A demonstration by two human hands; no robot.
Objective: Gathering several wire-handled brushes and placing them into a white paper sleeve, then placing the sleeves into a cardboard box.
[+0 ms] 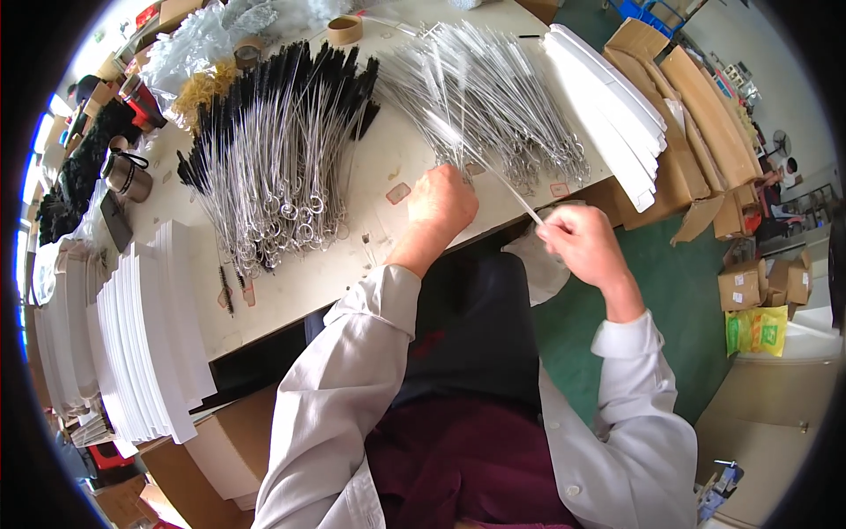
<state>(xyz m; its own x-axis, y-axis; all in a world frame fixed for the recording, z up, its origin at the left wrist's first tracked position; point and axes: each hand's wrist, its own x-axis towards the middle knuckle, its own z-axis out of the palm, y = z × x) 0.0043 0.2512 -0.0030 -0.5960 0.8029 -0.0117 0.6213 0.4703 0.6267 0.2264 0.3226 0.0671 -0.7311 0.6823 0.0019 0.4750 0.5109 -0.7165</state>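
My left hand rests near the table's front edge, its fingers closed at the ring ends of a pile of thin white-bristled wire brushes. My right hand is off the table's edge, pinching the near end of one long white wire brush that runs up and left across the pile. A second pile of black-bristled wire brushes lies to the left of my left hand.
White card stacks stand at the table's left and right end. Tape rolls, plastic bags and a metal cup sit at the back left. Cardboard boxes line the green floor on the right.
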